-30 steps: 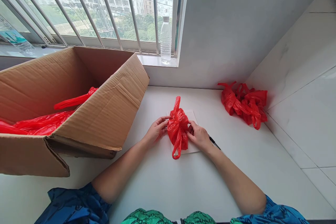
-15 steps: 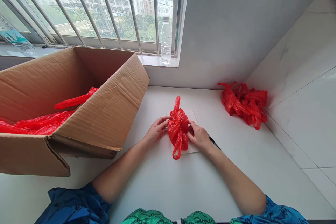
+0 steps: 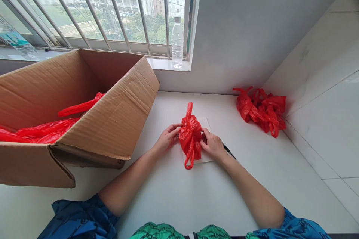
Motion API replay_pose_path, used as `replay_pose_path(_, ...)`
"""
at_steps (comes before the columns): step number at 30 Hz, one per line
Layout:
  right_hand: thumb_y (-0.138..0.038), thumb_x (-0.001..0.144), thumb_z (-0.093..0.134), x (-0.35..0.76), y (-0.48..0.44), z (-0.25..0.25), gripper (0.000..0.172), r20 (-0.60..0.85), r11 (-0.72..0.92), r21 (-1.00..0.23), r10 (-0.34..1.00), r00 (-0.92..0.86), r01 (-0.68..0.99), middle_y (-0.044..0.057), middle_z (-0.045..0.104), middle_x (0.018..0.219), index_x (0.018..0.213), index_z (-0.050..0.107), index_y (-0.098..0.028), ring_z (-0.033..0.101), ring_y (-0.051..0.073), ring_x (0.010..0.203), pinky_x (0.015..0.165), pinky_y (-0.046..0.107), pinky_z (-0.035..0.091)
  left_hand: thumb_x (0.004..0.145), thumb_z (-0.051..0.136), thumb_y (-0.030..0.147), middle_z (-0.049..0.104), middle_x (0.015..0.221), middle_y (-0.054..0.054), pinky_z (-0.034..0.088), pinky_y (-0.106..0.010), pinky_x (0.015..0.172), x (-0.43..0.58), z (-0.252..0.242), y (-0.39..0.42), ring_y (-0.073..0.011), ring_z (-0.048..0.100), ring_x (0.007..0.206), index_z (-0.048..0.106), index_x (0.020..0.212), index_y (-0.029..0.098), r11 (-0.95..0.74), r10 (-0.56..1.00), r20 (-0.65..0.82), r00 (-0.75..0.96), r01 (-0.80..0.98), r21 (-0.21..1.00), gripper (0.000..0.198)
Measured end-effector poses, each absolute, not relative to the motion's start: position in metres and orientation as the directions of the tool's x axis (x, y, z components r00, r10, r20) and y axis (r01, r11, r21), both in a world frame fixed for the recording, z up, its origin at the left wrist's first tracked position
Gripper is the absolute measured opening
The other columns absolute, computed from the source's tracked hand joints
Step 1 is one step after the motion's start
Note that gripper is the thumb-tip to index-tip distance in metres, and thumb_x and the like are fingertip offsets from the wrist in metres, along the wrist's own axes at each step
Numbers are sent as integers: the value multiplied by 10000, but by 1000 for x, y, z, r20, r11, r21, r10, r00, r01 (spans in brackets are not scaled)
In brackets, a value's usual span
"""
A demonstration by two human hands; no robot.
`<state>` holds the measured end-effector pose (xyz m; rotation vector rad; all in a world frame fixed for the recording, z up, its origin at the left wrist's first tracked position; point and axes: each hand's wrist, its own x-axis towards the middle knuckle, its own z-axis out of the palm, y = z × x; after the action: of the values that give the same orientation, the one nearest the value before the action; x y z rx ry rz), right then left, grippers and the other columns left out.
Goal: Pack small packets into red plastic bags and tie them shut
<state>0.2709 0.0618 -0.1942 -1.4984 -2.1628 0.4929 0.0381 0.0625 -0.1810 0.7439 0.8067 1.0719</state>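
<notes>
A red plastic bag [image 3: 190, 133], gathered and knotted in the middle with one handle loop pointing away and one toward me, rests on a white sheet of paper [image 3: 206, 158]. My left hand [image 3: 167, 137] grips its left side, fingers curled at the edge. On the opposite side my right hand [image 3: 212, 144] pinches the bag between thumb and fingers. What the bag contains is hidden. A black pen [image 3: 229, 151] lies beside my right wrist, partly covered by it.
An open cardboard box [image 3: 112, 115] with red plastic bags [image 3: 50, 129] inside stands at the left. More knotted red bags [image 3: 262, 110] lie in the back right corner against the wall. A clear water bottle [image 3: 177, 44] stands on the windowsill; another bottle [image 3: 18, 41] leans at far left.
</notes>
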Motion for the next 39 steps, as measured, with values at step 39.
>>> replay_pose_path(39,-274,888,484,269,59,-192,280,194,366,-531,930,-311,764,-14,668,770,1149,576,-234,597,164,665,608,247,399,866,679,455,668,937,-37,511,-270,767,41,-182,61,-135,632,792,631,1166,210,264,957,-181,228,-421,868,391)
